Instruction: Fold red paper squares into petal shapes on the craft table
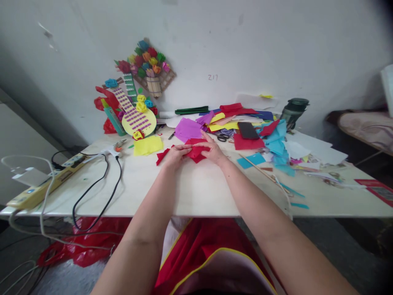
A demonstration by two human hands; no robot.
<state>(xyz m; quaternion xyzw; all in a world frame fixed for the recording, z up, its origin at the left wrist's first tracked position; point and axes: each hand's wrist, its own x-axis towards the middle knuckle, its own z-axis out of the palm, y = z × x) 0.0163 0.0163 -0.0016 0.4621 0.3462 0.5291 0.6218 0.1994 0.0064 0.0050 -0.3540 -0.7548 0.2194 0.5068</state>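
Observation:
Both my hands meet over a piece of red crepe paper (196, 153) near the middle of the table. My left hand (179, 155) pinches its left side with the fingers together. From the right, my right hand (212, 150) grips the same piece between thumb and fingers. Another red scrap (162, 157) lies just left of my left hand. Behind the hands is a purple paper sheet (188, 129), and a yellow paper piece (148, 145) lies to the left. My fingers cover part of the red paper.
At the left are a glue gun (115, 149) with a looping black cable and a power strip (46, 184). A guitar-shaped craft (138, 123) leans on the wall. Scissors (222, 138), a phone (248, 130), a stick (260, 171) and a dark bottle (294, 112) are at the right.

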